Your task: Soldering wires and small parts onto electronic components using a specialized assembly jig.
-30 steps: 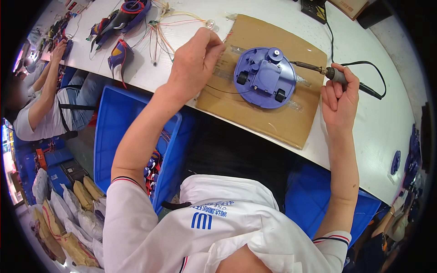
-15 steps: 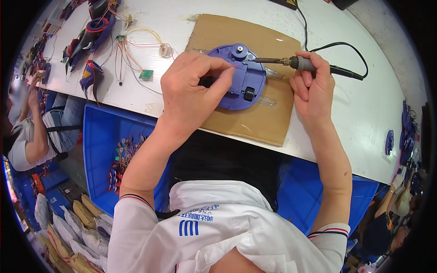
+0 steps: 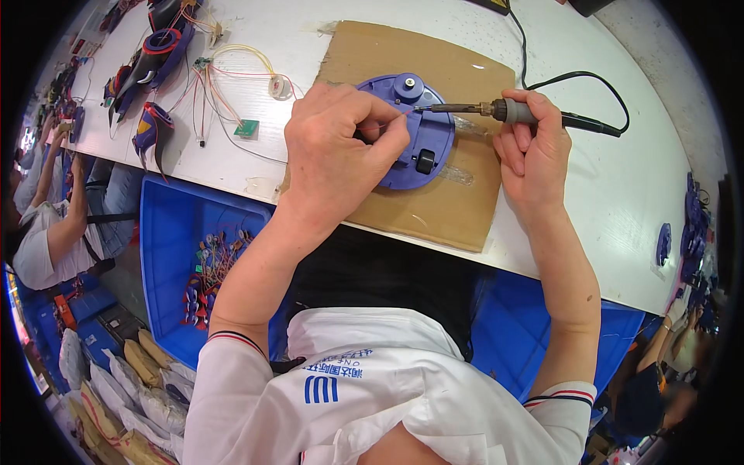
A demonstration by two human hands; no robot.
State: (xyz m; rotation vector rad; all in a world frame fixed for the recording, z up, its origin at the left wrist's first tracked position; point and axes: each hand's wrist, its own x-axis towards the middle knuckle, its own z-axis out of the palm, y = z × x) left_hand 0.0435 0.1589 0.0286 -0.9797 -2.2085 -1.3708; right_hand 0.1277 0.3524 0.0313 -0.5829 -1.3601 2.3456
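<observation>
A purple plastic base with a small black wheel lies on a sheet of brown cardboard. My right hand grips a soldering iron by its grey handle. The iron points left, its tip touching or just over a spot on the upper part of the base. My left hand is over the base's left side, thumb and forefinger pinching a thin red wire. The wire's end is close to the iron's tip. That hand hides the left part of the base.
Left on the white table are a green circuit board with wires, a round speaker and dark toy shells. The iron's black cord curves at the back right. Below stands a blue bin of wired parts. Co-workers sit on both sides.
My left hand has shifted slightly right, bringing the wire to the iron's tip. The iron's tip has moved a little left and down.
</observation>
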